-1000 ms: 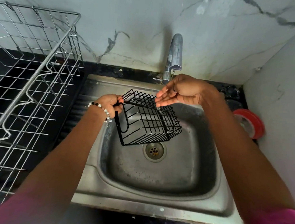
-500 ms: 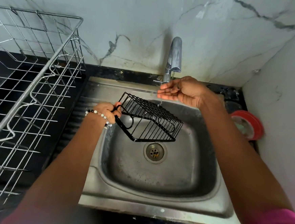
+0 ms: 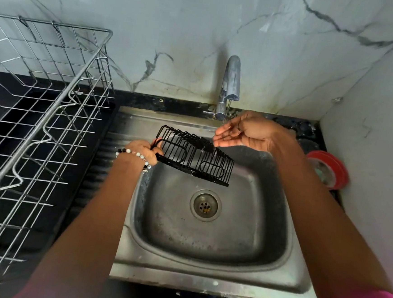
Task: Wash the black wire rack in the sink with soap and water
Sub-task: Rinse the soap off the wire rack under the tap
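Head camera looks down on a steel sink (image 3: 207, 270), where the left hand (image 3: 143, 153), a beaded bracelet (image 3: 134, 154) at its wrist, grips one end of the black wire rack (image 3: 196, 159) and holds it tilted above the basin, clear of the drain (image 3: 205, 204). Right hand (image 3: 243, 132) is cupped, palm up, fingers nearly straight, under the tap (image 3: 230, 85), holding nothing; its fingertips are just beside the rack's upper edge. A silver dish drainer (image 3: 40, 113) stands on the left counter, a red-rimmed container (image 3: 328, 169) at the right.
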